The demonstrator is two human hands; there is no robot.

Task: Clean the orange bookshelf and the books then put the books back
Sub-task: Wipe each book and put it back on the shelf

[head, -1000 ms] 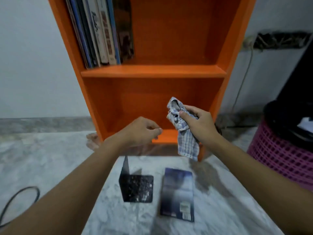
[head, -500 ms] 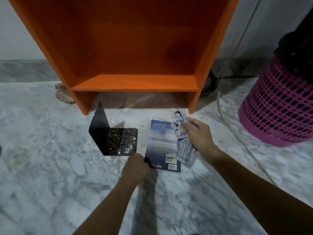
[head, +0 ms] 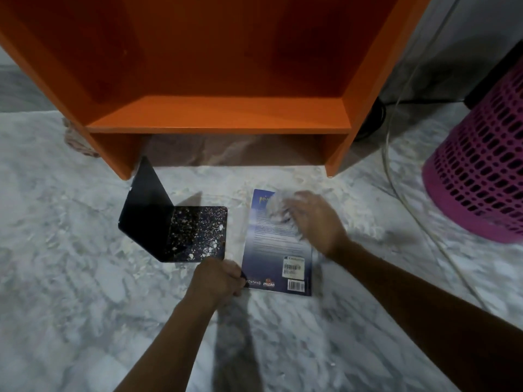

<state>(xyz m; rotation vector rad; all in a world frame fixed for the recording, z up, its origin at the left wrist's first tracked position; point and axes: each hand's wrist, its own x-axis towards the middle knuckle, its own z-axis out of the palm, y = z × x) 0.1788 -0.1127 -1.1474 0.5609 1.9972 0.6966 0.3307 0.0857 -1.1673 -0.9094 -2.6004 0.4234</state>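
A pale marbled floor fills the view, with a grey wall behind. One orange bookshelf stands on the floor; only its lowest compartment shows, and nothing sits on that bottom board.

One blue paperback book lies flat on the floor just in front of the bookshelf, toward its right leg. Its long axis runs away from the person toward the bookshelf, tilted very slightly. The back cover faces up, with the barcodes and the publisher's mark at the near end, so the top of the book points at the shelf.

The left hand is curled at the book's near left corner, fingers pinching that corner. The right hand is blurred over the far half of the cover, pressing one bunched pale cloth onto it; the fingers look closed around the cloth.

One black metal bookend stands on the floor just left of the book, apart from it, its speckled base flat and its upright plate leaning toward the bookshelf's left leg.

One pink perforated basket stands well right of the bookshelf. A thin pale cable curves across the floor between the two.
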